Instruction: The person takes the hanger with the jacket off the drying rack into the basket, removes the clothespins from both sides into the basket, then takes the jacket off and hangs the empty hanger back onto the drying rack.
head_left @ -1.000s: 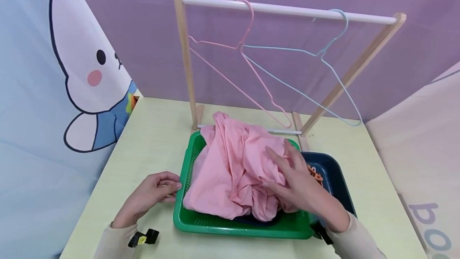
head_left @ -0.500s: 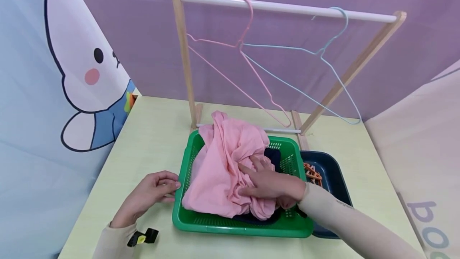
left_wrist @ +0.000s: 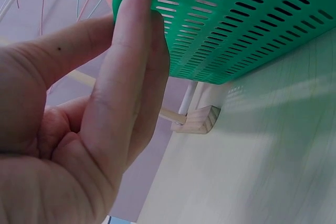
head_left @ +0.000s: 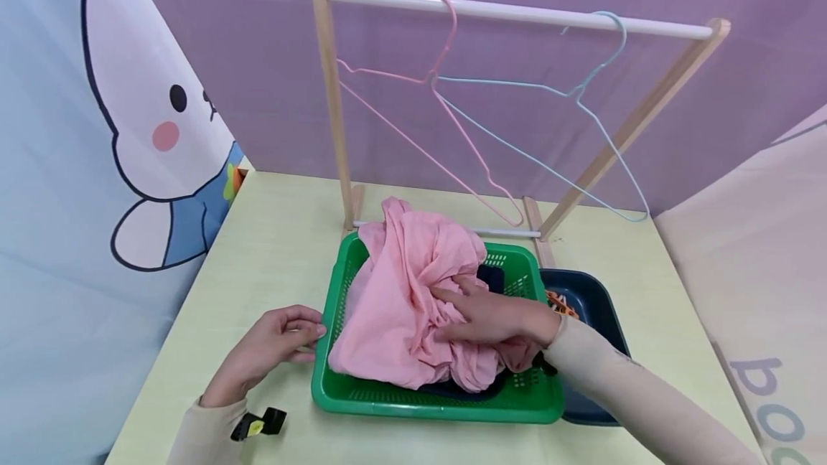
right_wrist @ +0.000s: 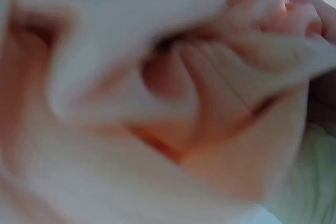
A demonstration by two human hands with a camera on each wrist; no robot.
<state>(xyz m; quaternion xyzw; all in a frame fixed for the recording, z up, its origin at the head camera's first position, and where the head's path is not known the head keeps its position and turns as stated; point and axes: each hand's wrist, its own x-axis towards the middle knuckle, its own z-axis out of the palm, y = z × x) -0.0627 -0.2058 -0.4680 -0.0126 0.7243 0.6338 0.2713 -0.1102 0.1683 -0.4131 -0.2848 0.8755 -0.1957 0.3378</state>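
Note:
A bunched pink cloth fills much of the green basket, its garment kind hidden by the folds. My right hand lies on the cloth with fingers spread, fingertips pressed among the creases. Up close in the right wrist view, the pink cloth is blurred, and part of the hand shows at the right edge. At the basket's left side, my left hand pinches the rim between thumb and fingers. The left wrist view shows the left hand at the perforated basket wall.
A dark item shows beside the cloth inside the basket. To the right stands a navy tray with orange clips. Behind, a pink hanger and a light blue hanger hang from a rack.
My right hand has moved left onto the cloth, pushing its right part leftward and uncovering the basket's right side and the dark item. The left hand stays at the rim.

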